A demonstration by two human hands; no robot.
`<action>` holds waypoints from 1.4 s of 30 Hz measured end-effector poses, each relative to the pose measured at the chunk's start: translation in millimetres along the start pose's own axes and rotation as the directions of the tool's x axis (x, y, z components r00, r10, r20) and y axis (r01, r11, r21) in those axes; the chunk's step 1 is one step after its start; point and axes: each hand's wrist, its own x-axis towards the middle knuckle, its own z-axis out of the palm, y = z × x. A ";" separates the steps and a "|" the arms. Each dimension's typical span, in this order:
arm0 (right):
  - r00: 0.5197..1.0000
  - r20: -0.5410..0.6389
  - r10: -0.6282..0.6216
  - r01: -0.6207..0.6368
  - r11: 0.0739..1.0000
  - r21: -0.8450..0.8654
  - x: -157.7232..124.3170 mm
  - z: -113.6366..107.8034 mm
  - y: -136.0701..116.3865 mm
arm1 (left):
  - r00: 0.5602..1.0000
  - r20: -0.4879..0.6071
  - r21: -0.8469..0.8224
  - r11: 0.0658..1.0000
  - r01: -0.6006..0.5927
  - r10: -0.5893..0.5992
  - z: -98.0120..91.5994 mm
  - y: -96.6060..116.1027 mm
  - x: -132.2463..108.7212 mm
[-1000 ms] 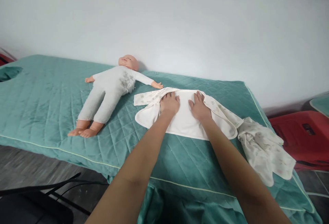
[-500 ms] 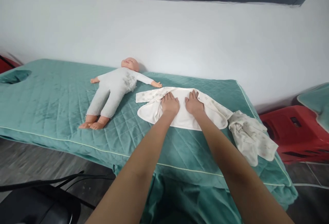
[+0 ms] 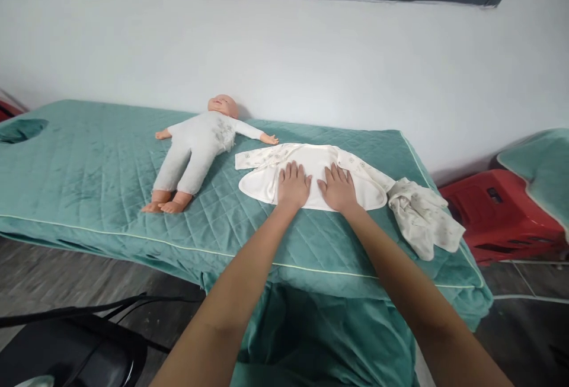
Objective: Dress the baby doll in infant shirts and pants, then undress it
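Note:
A white baby top (image 3: 315, 156) with small printed sleeves lies spread open on the green quilted bed cover (image 3: 102, 168). My left hand (image 3: 293, 186) rests flat on the left half of its lining, fingers stretched out. Flat on the right half lies my right hand (image 3: 338, 188), its fingers spread. To the left, a baby doll (image 3: 200, 144) in a pale cloth body lies on its back, one arm reaching toward the top's left sleeve. Beside the right sleeve, a crumpled printed baby garment (image 3: 420, 215) lies near the bed's right end.
A red plastic stool (image 3: 502, 215) stands past the bed's right end, with green cloth (image 3: 542, 168) over part of it. The white wall (image 3: 284, 61) runs along the far side. At lower left is a black chair (image 3: 89, 351). The bed has a hole (image 3: 22, 130) at its left end.
Both hands have slid down the top toward me, from near its upper edge to its middle and lower part, fingers now more visible. The camera view has shifted slightly.

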 end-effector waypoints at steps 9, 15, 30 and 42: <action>0.981 -0.111 -0.157 0.192 0.820 0.540 -40.1 -27.1 41.7 | 0.996 -0.059 -0.106 0.992 -0.075 0.069 -9.4 -4.6 -15.4; 0.800 -0.406 0.441 -0.192 0.830 0.525 -17.3 -26.3 117.2 | 0.994 -0.080 -0.134 0.988 -0.078 0.068 -7.1 -6.8 -12.4; 0.730 -0.306 0.611 -0.432 0.759 0.487 43.8 -31.9 187.3 | 0.995 -0.060 -0.076 0.994 -0.083 0.078 -7.2 -4.4 -11.4; 0.691 -0.377 0.616 -0.454 0.776 0.437 40.5 -22.3 192.7 | 0.923 0.070 -0.098 0.923 -0.372 0.379 5.6 20.4 29.2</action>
